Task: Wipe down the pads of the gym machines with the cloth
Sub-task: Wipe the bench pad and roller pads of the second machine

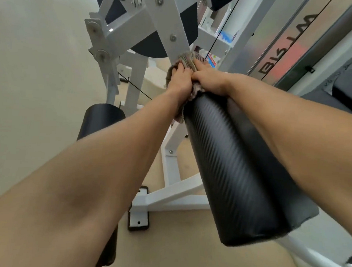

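A second black roller (pixel 101 118) stands low on the left. The left hand (pixel 179 81) curls its fingers into the cloth (pixel 189 58), bunched at the far end of the long black pad (pixel 231 157). The right hand (pixel 210 79) grips it too. The cloth looks soft and light (best held wadded), the pad firm and slick. The shelf boxes (pixel 213 60) behind are too blurred to read.

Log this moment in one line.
left hand: grips cloth | right hand: grips cloth | cloth: at far end of roller pad
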Motion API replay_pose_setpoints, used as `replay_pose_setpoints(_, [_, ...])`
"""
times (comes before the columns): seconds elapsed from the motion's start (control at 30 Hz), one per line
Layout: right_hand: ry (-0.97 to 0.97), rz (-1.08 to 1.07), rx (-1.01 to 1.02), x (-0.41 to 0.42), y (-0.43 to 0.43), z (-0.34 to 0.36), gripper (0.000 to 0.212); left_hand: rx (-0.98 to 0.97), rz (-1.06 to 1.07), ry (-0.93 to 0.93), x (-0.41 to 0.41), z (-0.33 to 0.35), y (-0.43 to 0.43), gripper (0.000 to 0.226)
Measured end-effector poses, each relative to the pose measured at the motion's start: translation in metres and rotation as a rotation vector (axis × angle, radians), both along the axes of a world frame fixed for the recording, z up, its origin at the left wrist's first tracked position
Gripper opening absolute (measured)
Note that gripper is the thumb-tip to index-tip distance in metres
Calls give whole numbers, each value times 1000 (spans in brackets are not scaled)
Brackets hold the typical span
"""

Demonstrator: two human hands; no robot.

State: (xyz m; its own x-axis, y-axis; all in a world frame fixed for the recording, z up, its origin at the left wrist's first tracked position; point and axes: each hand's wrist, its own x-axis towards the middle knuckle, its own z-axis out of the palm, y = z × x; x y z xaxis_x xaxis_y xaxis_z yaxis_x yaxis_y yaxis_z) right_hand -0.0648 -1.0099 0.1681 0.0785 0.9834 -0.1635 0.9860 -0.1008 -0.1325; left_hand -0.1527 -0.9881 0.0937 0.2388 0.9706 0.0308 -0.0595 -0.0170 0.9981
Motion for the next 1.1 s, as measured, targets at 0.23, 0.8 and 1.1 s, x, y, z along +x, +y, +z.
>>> replay_pose_setpoints(0.23, [101, 33, 0, -4, -119, 2, 68, -44, 39, -244, -7, -33, -130, 62])
replay_pose_setpoints(0.8, [56, 44, 26, -5, -150, 2, 63, -97, 88, -199, -7, -18, -171, 53])
replay_pose_setpoints(1.1, [30, -12, 103, 5, -10, -7, 61, 1, 48, -89, 6, -14, -17, 52])
